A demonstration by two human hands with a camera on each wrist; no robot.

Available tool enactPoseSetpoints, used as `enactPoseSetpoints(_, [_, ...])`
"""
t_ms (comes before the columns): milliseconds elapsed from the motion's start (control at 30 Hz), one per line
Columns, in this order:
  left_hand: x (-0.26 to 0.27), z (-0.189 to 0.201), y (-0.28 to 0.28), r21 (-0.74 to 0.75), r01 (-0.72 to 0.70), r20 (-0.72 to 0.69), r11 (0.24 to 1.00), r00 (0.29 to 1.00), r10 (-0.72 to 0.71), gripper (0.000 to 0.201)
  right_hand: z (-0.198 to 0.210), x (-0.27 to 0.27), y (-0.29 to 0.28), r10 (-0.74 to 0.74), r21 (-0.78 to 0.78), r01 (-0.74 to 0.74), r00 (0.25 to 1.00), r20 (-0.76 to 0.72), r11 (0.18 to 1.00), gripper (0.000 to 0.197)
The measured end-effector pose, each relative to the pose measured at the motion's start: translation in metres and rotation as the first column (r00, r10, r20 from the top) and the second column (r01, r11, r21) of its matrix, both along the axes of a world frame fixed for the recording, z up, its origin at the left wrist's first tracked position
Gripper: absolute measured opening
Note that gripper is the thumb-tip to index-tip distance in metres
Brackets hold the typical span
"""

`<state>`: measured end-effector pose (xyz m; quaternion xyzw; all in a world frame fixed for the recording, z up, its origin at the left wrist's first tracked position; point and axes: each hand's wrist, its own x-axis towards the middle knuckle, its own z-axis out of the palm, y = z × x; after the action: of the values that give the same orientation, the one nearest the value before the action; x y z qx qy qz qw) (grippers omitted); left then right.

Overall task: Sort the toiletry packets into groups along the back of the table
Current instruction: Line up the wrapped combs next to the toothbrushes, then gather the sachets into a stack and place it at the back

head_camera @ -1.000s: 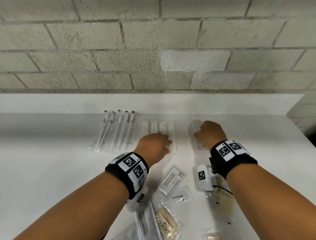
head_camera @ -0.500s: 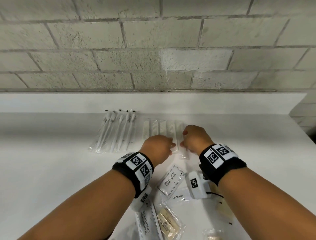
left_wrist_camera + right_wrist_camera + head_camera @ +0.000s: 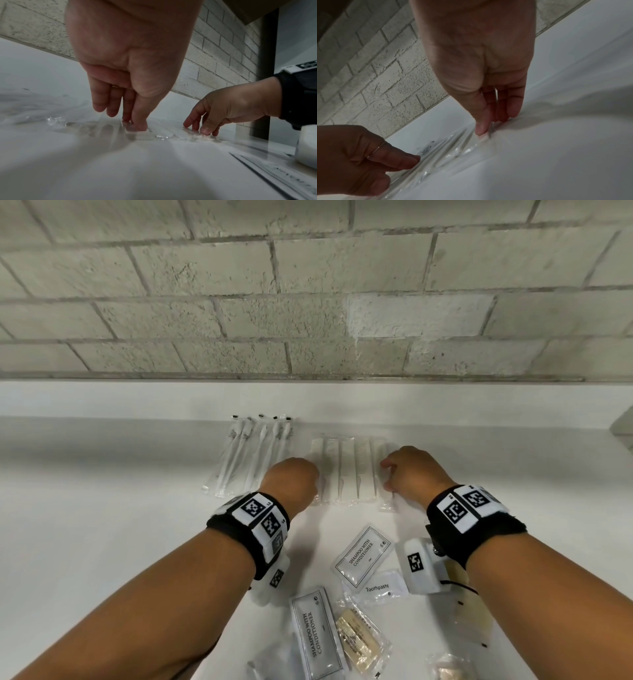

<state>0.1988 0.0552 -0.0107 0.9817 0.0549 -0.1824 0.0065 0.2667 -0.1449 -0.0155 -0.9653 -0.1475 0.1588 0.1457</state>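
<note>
Clear comb packets lie side by side at the back of the white table, right of a group of toothbrush packets. My left hand presses its thumb and straight fingers down on the left end of the comb row. At the right end, my right hand pinches the plastic edge of the last comb packet between thumb and fingertips; the packet lies on the table against the row. Unsorted packets sit in front: two shampoo sachets, a toothpaste sachet and a soap packet.
A grey block wall with a low white ledge runs behind the table. More clear packets lie under my right forearm and at the near edge. Bare tabletop stretches to the left and to the back right.
My right hand has slid a comb packet leftward from apart on the right up against the comb row. My left hand has shifted slightly left along the row's near end.
</note>
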Motion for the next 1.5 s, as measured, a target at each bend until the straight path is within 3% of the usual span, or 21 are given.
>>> enactPoseSetpoints(200, [-0.005, 0.001, 0.001, -0.119, 0.112, 0.114, 0.987, 0.989, -0.099, 0.045, 0.004, -0.001, -0.003, 0.011, 0.062, -0.012, 1.000, 0.024, 0.998, 0.048])
enactPoseSetpoints(300, [-0.006, 0.000, -0.002, -0.203, 0.179, 0.128, 0.963, 0.980, -0.155, 0.048, 0.005, -0.006, 0.000, 0.100, 0.041, -0.100, 0.995, -0.004, 0.994, 0.052])
enactPoseSetpoints(500, [-0.002, -0.002, 0.002, -0.198, 0.213, 0.120, 0.957, 0.974, -0.192, 0.047, 0.003, -0.007, 0.006, 0.163, 0.038, -0.162, 0.986, -0.023, 0.986, 0.051])
enactPoseSetpoints(767, [-0.003, 0.000, 0.002, -0.191, 0.206, 0.119, 0.960, 0.975, -0.186, 0.047, 0.005, -0.009, 0.005, 0.185, 0.014, -0.185, 0.983, -0.008, 0.983, 0.055])
enactPoseSetpoints(967, [-0.024, 0.007, -0.009, -0.265, 0.148, 0.282, 0.953, 0.957, -0.070, 0.031, 0.017, -0.029, -0.018, 0.061, 0.158, -0.071, 0.996, 0.063, 0.985, 0.046])
enactPoseSetpoints(1067, [-0.045, 0.009, -0.034, -0.211, 0.145, 0.189, 0.967, 0.976, -0.106, 0.027, 0.021, -0.052, -0.030, 0.058, 0.197, -0.051, 0.998, -0.027, 0.979, 0.041])
enactPoseSetpoints(1167, [-0.066, 0.007, -0.062, -0.212, 0.132, 0.066, 0.968, 0.991, -0.121, 0.049, 0.027, -0.082, -0.042, 0.046, 0.233, -0.014, 0.990, -0.132, 0.972, 0.038])
enactPoseSetpoints(1333, [-0.090, 0.007, -0.089, -0.229, 0.113, -0.032, 0.967, 0.992, -0.123, 0.071, 0.032, -0.132, -0.064, 0.108, 0.124, -0.085, 0.975, -0.192, 0.989, 0.034])
enactPoseSetpoints(1400, [-0.101, 0.008, -0.095, -0.245, 0.086, -0.077, 0.966, 0.991, -0.108, 0.072, 0.031, -0.151, -0.072, 0.127, 0.065, -0.116, 0.972, -0.198, 0.991, 0.030])
enactPoseSetpoints(1500, [-0.116, 0.012, -0.101, -0.209, 0.105, -0.104, 0.972, 0.986, -0.129, 0.058, 0.030, -0.171, -0.077, 0.154, 0.008, -0.155, 0.974, -0.169, 0.988, 0.027])
